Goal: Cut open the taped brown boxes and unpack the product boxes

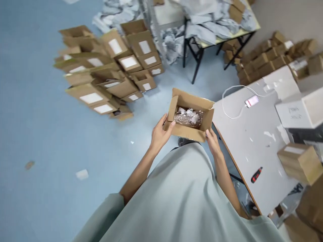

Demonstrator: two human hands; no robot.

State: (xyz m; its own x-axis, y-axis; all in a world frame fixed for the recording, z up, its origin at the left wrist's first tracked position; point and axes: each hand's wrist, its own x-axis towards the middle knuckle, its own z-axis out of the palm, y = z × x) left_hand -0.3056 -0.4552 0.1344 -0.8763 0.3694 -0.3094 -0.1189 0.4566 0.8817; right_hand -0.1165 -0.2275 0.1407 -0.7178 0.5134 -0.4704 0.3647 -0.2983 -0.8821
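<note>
An open cardboard box (188, 131) is held up in front of my body, its flaps spread outward. Inside it lies a bundle in clear plastic wrap (188, 117) with white pieces on top. My left hand (160, 132) grips the box's left side, thumb over the near flap. At the near right corner, my right hand (213, 141) is closed on the same box, its thumb against the flap. Fingers under the box are partly hidden.
A white table (242, 141) to the right bears a phone (251, 101) with a white cable, a red-black tool (256, 175) and a closed carton (299, 161). Open boxes (93, 97) stand on the floor ahead left. A table with grey bags (212, 28) is farther ahead.
</note>
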